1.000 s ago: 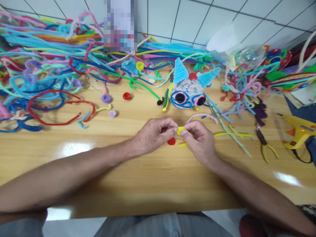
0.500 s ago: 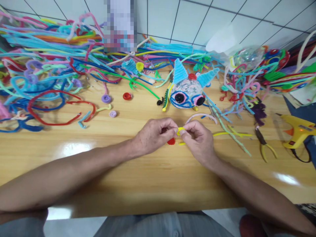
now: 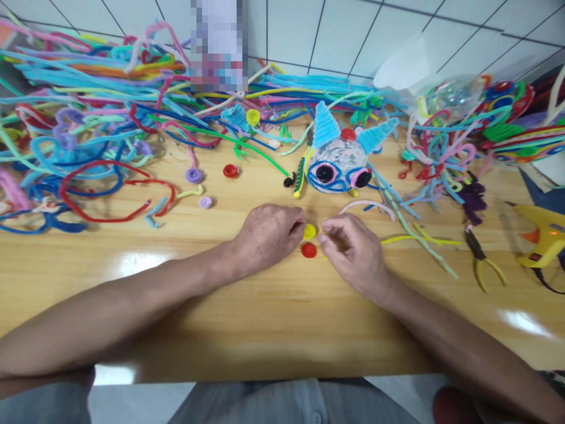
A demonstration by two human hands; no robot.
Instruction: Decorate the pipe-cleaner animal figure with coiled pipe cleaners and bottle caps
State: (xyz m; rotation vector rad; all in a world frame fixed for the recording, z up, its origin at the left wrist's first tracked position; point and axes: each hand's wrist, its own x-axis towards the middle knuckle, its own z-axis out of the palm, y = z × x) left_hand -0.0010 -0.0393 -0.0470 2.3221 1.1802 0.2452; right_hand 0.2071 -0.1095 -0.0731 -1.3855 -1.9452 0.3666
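Note:
A small flat yellow pipe-cleaner coil (image 3: 309,231) is just above a similar red coil (image 3: 309,250) on the table. My left hand (image 3: 271,237) is closed, its fingertips at the yellow coil's left edge, seemingly pinching it; its thumb is partly hidden. My right hand (image 3: 355,250) is apart from the coil on the right, fingers curled, with a gap between thumb and forefinger and nothing visible in it. Behind them sits a round speckled figure (image 3: 339,159) with blue ears, black eyes ringed in pink and blue, and a red coil on top.
Tangled pipe cleaners (image 3: 88,129) cover the table's back left. At right lie yellow strips (image 3: 415,239), yellow-handled pliers (image 3: 481,259) and a yellow glue gun (image 3: 541,235). Loose purple (image 3: 193,175) and red (image 3: 230,171) coils lie left of the figure. A tiled wall (image 3: 295,35) rises behind.
My right hand has let go of the yellow coil and drawn back from it. The coil and my left hand have shifted left, and the coil now lies flat above the red one.

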